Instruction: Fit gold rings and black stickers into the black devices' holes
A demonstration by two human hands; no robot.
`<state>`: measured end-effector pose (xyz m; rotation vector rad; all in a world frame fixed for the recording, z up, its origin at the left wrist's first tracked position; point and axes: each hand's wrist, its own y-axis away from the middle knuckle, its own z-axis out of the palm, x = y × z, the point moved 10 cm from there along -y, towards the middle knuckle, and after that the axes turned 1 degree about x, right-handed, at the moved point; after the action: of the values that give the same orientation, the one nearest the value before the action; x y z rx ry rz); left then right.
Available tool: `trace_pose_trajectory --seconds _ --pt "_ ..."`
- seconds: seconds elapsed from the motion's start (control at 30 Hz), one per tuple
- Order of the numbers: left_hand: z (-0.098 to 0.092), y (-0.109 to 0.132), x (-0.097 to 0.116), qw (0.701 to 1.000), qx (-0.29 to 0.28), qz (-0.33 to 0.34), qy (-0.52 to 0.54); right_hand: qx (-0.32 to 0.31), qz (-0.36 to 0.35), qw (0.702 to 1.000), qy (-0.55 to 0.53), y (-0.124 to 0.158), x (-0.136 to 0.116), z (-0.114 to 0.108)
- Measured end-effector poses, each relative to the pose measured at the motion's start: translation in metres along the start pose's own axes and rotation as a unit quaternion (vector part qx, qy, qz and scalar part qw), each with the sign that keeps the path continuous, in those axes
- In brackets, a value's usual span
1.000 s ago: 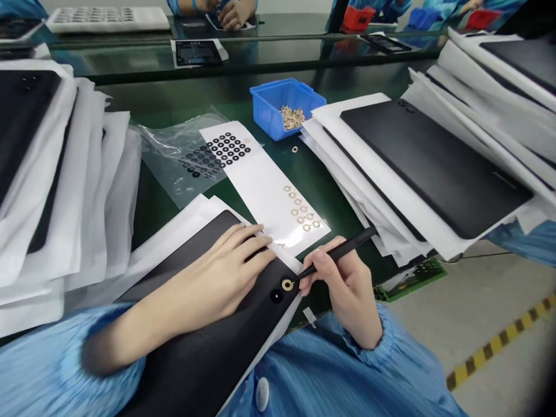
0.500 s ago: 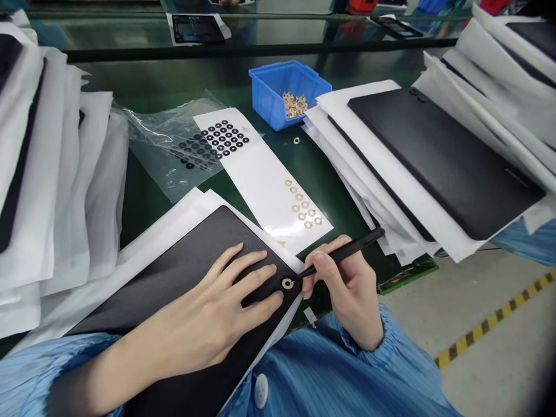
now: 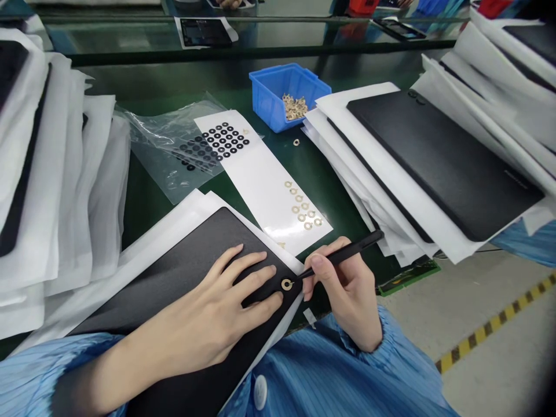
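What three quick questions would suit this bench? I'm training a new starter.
1. Which hand holds the slim black tool?
2. True or false: the white sheet carries both black rings and gold-coloured rings.
3. What lies on the black panel beside the tool's tip? A: a gold-coloured ring; B: a screw; C: a coin.

Key: 1. The right hand; 2. True; 3. A.
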<state>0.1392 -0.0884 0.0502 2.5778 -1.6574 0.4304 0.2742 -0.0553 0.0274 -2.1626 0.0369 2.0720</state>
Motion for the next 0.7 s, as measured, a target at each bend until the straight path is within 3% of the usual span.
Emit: trace_pose_trajectory --seconds 0.43,0.7 --pt "0.002 -0.001 0.0 1.0 0.0 -0.001 -0.012 0.001 -0.02 1.0 0.011 0.001 0.001 0.001" --pt "0.0 -0.004 -0.002 0.999 0.014 -0.024 -0.017 0.03 -0.108 0.992 0.066 0.013 -0.013 -0.001"
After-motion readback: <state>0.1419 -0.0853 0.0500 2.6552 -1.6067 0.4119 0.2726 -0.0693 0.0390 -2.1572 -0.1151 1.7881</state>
